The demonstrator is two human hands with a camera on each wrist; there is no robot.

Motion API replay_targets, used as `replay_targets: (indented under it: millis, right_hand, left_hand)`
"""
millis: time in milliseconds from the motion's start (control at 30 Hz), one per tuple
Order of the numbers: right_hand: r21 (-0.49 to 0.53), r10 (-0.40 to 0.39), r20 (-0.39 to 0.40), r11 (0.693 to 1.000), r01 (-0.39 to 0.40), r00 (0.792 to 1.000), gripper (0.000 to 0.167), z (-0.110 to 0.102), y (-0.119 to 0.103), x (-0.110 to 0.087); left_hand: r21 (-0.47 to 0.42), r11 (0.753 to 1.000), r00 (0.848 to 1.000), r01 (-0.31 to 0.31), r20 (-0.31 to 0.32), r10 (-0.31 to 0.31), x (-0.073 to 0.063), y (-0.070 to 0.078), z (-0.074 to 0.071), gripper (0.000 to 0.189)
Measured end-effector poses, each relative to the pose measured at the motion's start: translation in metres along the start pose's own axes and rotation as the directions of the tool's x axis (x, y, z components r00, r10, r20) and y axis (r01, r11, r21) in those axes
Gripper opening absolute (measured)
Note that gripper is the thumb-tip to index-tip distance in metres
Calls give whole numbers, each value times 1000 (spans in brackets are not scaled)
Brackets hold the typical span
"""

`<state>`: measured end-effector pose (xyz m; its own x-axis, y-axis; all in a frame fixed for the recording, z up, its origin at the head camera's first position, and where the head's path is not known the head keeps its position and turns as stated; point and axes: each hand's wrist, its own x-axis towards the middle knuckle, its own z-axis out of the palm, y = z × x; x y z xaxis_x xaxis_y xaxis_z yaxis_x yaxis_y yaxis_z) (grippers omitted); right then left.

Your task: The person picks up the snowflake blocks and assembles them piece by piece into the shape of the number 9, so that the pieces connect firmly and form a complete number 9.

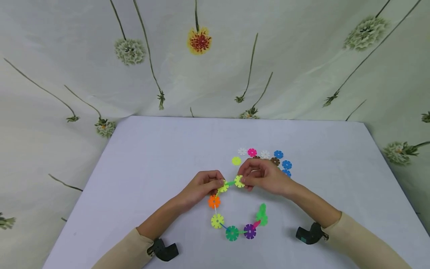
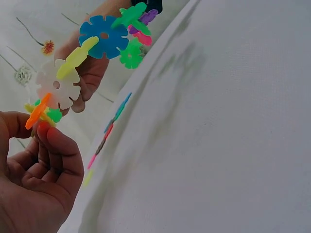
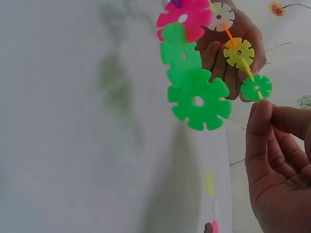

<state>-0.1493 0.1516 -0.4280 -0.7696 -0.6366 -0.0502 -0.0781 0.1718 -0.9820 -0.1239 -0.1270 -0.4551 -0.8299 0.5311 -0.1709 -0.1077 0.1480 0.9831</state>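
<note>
Above the white table hangs a curved chain of slotted plastic snowflake discs, including an orange disc (image 1: 214,201), a green disc (image 1: 232,233) and a purple disc (image 1: 250,231). My left hand (image 1: 201,185) pinches the chain near its upper left, at a yellow disc (image 1: 224,187). Between thumb and fingers, my right hand (image 1: 267,176) pinches another yellow disc (image 1: 239,181) at one end. A green disc (image 3: 256,88) joins these two yellow ones. The chain's other end, two linked green discs (image 3: 199,100), dangles free in the right wrist view, next to a pink disc (image 3: 192,19).
Beyond my right hand lie several loose discs: a yellow one (image 1: 236,161), a pink one (image 1: 252,152), a brown one (image 1: 275,161) and blue ones (image 1: 278,154). Part of this group is hidden by the hand. A flower-patterned cloth (image 1: 215,74) hangs behind the table (image 1: 161,149).
</note>
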Motion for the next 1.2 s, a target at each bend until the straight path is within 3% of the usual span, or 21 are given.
replay_targets:
  millis: [333, 600, 933, 1200]
  right_hand:
    - [44, 65, -34, 997, -63, 997, 15, -1, 0, -2]
    - [36, 101, 12, 994, -101, 995, 13, 0, 0, 1]
    - [45, 57, 37, 997, -59, 998, 20, -3, -10, 0]
    - [126, 62, 79, 989, -72, 995, 26, 2, -8, 1]
  left_hand:
    - [77, 996, 999, -52, 12, 51, 3, 2, 5, 18]
    - [169, 980, 995, -102, 16, 101, 2, 7, 9, 15]
    - [27, 998, 998, -60, 33, 59, 4, 4, 5, 19]
    - [3, 994, 992, -106, 64, 106, 9, 3, 12, 16]
